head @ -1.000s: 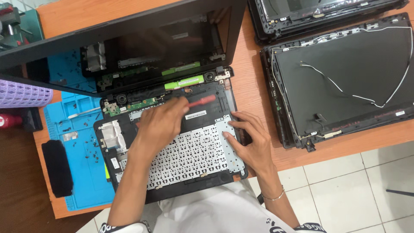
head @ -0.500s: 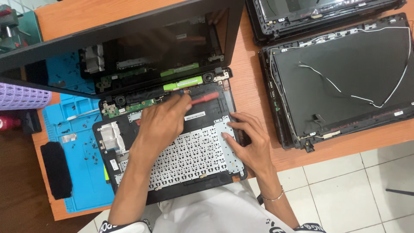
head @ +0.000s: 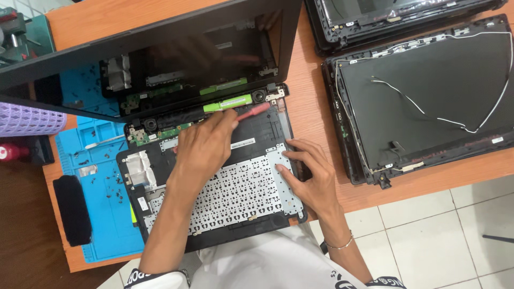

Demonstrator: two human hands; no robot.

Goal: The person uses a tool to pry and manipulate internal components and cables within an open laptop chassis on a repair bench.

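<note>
A red-handled screwdriver (head: 251, 112) was held in the closed fingers of the left hand (head: 206, 144), over the inside of the opened laptop base (head: 257, 136) on the wooden table (head: 310, 115). The right hand (head: 308, 176) was laid flat, fingers spread, on the metal keyboard plate (head: 230, 195). A blue mat (head: 101, 203) was seen beside, and dismantled screen lids (head: 428, 96) at the right.

Laptop screen (head: 160, 59): dark, unlit, tilted open, far left. White rectangular label (head: 242, 144): on black chassis, centre. Small white label (head: 142, 204): chassis near-left edge.
</note>
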